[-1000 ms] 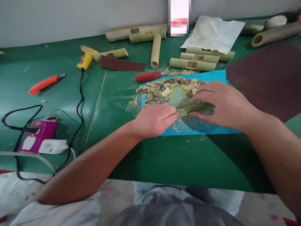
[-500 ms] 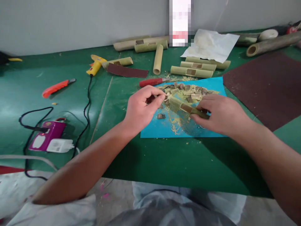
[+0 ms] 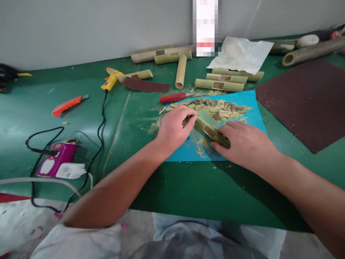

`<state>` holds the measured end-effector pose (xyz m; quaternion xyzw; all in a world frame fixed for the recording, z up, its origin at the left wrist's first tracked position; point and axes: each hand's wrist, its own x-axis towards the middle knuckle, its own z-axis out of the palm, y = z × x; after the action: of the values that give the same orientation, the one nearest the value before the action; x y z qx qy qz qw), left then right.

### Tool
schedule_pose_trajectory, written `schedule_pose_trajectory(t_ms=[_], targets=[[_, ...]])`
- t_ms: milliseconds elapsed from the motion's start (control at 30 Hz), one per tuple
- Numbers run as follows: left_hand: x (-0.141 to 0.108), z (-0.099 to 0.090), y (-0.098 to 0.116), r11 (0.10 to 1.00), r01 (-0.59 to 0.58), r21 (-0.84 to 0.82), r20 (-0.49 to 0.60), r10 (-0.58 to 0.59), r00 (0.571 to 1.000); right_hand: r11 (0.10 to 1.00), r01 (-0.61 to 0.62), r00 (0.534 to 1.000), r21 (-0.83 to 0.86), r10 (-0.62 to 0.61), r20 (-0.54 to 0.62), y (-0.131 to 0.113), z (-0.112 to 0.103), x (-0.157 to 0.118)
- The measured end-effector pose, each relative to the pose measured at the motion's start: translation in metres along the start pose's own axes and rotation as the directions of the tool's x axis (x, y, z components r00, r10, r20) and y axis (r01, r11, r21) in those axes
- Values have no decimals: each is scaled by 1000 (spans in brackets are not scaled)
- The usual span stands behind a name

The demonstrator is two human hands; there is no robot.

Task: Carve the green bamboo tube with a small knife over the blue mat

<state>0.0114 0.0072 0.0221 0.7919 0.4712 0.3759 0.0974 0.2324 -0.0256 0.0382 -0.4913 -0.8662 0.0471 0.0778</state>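
Observation:
A short bamboo tube (image 3: 204,125) with a rectangular opening cut in its side slants over the blue sheet (image 3: 183,154). My right hand (image 3: 242,138) is closed around its nearer, right end. At its far left end, my left hand (image 3: 178,124) has thumb and fingertips pinched together, touching or very close to the tube. Whatever those fingertips hold is hidden. Behind both hands lie bamboo chips (image 3: 225,114) and pale sawdust. A red-handled knife (image 3: 172,98) rests just beyond my left hand.
More cut bamboo tubes (image 3: 219,85) lie at the back, near a white paper (image 3: 239,54). Brown sandpaper (image 3: 304,104) covers the right side. At left are a yellow glue gun (image 3: 110,80), an orange utility knife (image 3: 68,105), and a purple power strip (image 3: 58,158) with loose cords.
Both hands and the bamboo tube have come slightly nearer, and the tube slants more steeply. My left hand has shifted right, now covering a small dark chip on the blue sheet.

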Motion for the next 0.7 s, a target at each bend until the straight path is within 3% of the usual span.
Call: schedule_pose_trajectory(t_ms=[300, 700], targets=[[-5, 4, -7, 955, -244, 167, 92, 231, 969, 999, -38, 999, 5, 38, 11, -4, 5, 0], [-6, -4, -12, 974, -159, 163, 176, 130, 976, 999, -42, 999, 33, 43, -13, -4, 5, -1]])
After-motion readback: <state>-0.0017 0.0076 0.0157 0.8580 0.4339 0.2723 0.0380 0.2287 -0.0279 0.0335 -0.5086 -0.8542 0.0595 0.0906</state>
